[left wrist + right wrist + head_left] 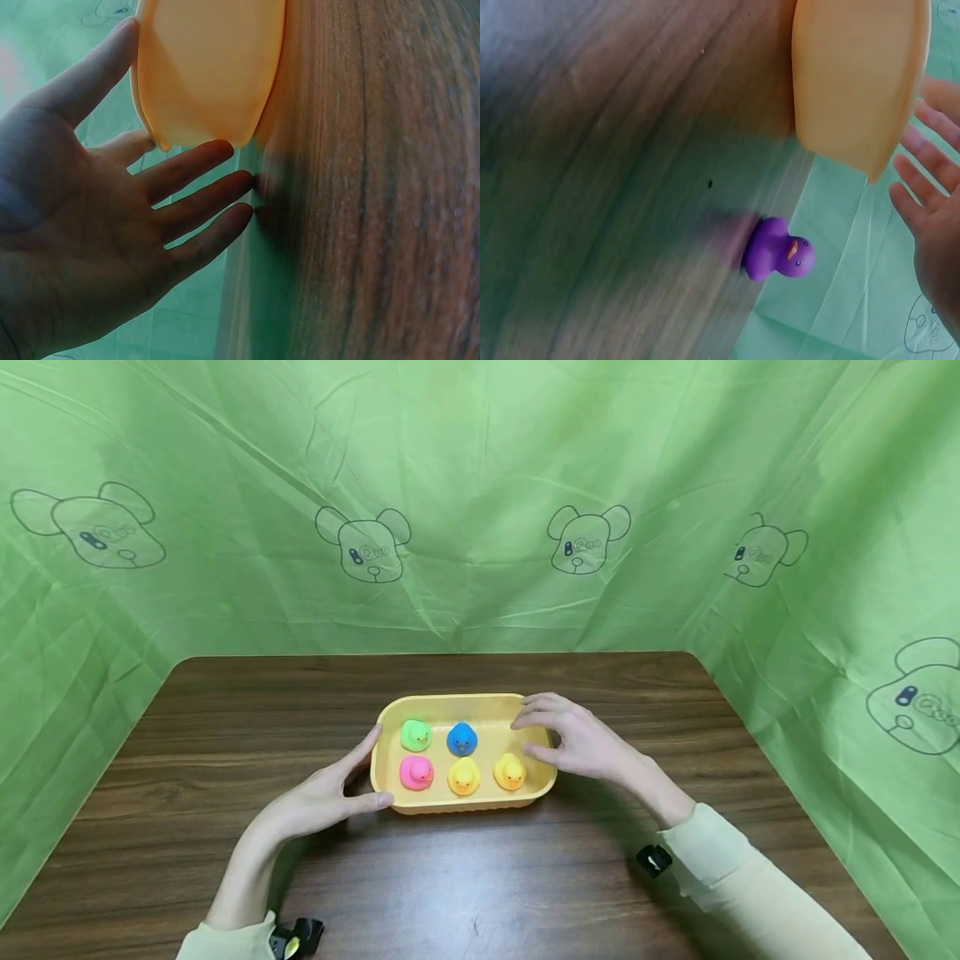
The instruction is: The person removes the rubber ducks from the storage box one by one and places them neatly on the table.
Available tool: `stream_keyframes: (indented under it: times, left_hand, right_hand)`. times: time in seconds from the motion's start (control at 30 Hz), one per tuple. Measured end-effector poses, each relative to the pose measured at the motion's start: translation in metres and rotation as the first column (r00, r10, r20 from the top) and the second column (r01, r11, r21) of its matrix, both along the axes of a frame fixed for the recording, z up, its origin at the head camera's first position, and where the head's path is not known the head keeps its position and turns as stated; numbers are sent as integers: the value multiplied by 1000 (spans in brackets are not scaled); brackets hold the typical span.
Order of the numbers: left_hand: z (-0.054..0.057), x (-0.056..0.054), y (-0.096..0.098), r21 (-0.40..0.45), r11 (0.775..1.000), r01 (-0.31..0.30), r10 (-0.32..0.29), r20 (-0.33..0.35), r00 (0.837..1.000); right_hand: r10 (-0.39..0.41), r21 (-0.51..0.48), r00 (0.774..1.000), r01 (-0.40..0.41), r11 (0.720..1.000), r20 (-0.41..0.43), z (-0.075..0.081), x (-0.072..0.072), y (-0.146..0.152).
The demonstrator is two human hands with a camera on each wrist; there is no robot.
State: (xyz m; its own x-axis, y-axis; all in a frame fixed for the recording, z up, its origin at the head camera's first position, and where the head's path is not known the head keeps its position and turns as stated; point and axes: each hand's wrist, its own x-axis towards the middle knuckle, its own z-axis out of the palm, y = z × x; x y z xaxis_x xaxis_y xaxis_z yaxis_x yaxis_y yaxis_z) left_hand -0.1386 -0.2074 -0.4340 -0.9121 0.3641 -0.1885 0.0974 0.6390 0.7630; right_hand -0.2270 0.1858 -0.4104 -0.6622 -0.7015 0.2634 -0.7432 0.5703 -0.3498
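Observation:
A yellow plastic tray (472,810) holds small toy ducks: a green duck (416,736), a blue duck (462,739), a pink duck (416,772) and two yellow ones, a middle yellow duck (463,776) and a right yellow duck (510,772). At the tray's left end my left hand (318,797) spreads its fingers, thumb and fingertips touching the rim. My right hand (577,739) hovers over the right end, fingers slightly bent, nothing visible between them. In the right wrist view a purple duck (776,251) stands on the table outside the tray; the head view does not show it.
The dark wooden table (465,893) carries the tray near its middle. Green cloth (480,485) printed with bear faces hangs behind and along both sides. A small black device (654,860) sits by the right cuff, another (296,937) by the left.

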Motion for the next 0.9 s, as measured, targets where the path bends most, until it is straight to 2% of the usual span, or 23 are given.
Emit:
stream_keyframes:
  times: [0.33,0.47,0.73,0.9]
  left_hand:
    - [0,0,0,0,1000,1,-1,-1,1000]
    - [0,0,0,6,1000,1,-1,7,1000]
    - [1,1,0,2,1000,-1,1,4,1000]
    - [0,0,0,2,1000,0,0,5,1000]
  right_hand:
    - [71,57,997,-72,996,14,-3,6,-9]
    - [83,89,996,-86,992,34,-4,8,-12]
    - [114,160,993,-112,981,-2,-7,9,-16]
    - [114,174,993,-115,978,16,-8,9,-18]
